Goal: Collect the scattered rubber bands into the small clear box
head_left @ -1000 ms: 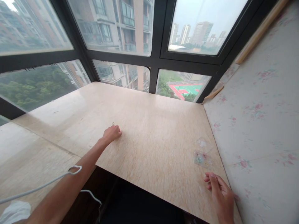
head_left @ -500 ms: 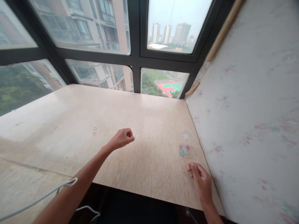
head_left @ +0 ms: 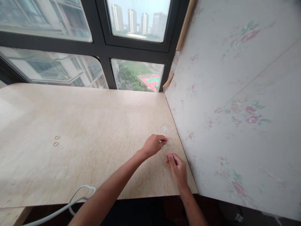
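Where the marble-patterned tabletop (head_left: 98, 125) meets the floral-papered wall (head_left: 235, 110), both hands are seen close together near the right edge. The left hand (head_left: 154, 145) is reached across from the left, its fingers curled and pinched together at the small clear plastic box (head_left: 167, 145), which lies flat on the tabletop just beside the wall; whether anything is gripped between the fingertips cannot be told, as the box is largely hidden by the hand. The right hand (head_left: 176, 166) is held just below and to the right of the box, fingers bent inward with the tips drawn together, close to the box but not clearly touching it. A second clear piece (head_left: 165, 128), possibly a lid, is seen lying a little farther along the tabletop towards the window, apart from both hands. Two small rings (head_left: 56, 141) lie side by side well to the left, far from both hands. A white cable (head_left: 70, 204) is looped at the near edge of the tabletop beneath the left forearm. No brand, label or readable writing can be made out anywhere in view.
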`<action>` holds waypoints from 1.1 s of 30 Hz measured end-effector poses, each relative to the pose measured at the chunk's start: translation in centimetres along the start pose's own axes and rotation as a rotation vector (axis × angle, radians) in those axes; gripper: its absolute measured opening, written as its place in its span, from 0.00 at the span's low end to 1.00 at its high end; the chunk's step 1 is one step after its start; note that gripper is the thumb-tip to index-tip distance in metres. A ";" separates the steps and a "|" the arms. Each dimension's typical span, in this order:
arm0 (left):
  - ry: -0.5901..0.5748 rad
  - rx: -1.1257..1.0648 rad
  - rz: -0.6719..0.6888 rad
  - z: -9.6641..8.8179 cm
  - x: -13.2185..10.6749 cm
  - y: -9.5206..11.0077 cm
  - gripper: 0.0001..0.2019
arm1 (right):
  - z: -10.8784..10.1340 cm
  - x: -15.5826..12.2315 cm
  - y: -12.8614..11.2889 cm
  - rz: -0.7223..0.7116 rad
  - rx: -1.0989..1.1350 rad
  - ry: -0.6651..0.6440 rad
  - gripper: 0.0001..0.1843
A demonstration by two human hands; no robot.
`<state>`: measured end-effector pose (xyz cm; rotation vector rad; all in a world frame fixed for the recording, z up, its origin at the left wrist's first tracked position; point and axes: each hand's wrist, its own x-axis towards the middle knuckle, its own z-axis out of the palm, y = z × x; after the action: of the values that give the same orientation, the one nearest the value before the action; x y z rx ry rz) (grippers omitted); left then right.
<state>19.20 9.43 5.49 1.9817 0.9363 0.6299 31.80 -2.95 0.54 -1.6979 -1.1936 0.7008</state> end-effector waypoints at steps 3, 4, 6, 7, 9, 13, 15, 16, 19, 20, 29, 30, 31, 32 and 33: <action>-0.038 0.083 0.016 1.0 0.8 0.2 0.10 | 0.0 0.0 0.1 -0.013 -0.018 -0.003 0.21; -0.055 0.097 0.007 1.3 0.9 0.2 0.10 | 0.0 0.0 0.2 -0.013 -0.022 -0.003 0.21; -0.070 0.108 -0.008 1.5 0.9 0.1 0.11 | 0.0 0.0 0.3 -0.011 -0.030 0.002 0.21; -0.067 0.106 -0.008 1.5 0.9 0.0 0.12 | 0.0 0.0 0.4 -0.010 -0.033 0.003 0.21; -0.041 0.087 -0.002 1.3 0.7 -0.2 0.13 | 0.0 0.0 0.4 -0.007 -0.037 -0.001 0.21; 0.091 0.039 -0.021 -0.1 -0.2 -1.3 0.12 | -0.1 0.0 0.3 0.007 -0.035 -0.013 0.21; 0.180 0.007 -0.049 -0.9 -1.2 -1.8 0.11 | -0.2 0.0 0.3 0.019 -0.019 -0.013 0.21; 0.211 -0.022 -0.066 -1.3 -1.8 -1.9 0.12 | -0.2 0.0 0.3 0.028 -0.002 -0.010 0.21; 0.233 -0.176 -0.137 -1.7 -4.5 -1.5 0.16 | -0.1 -0.1 -0.1 0.063 0.095 0.025 0.21; 0.224 -0.244 -0.164 -1.4 -5.5 -1.2 0.17 | 0.0 -0.2 -0.4 0.074 0.141 0.054 0.21; 0.077 -1.037 -0.173 3.1 -14.0 2.7 0.43 | 6.7 0.3 -8.9 0.016 0.429 0.108 0.18; 0.125 -1.104 -0.153 3.3 -14.4 2.9 0.45 | 7.9 0.7 -10.2 -0.019 0.456 0.119 0.17; 0.197 -1.159 -0.148 3.3 -14.7 2.9 0.46 | 9.1 1.3 -11.6 -0.058 0.488 0.110 0.17; 0.280 -1.206 -0.156 3.1 -14.9 2.9 0.47 | 10.4 1.9 -12.9 -0.094 0.523 0.069 0.17; 0.368 -1.246 -0.178 2.8 -15.1 2.8 0.47 | 11.8 2.5 -14.1 -0.125 0.557 -0.001 0.17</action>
<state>13.21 -5.01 5.11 0.6794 0.6279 1.1288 17.16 5.14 8.51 -1.1503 -0.9777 0.8601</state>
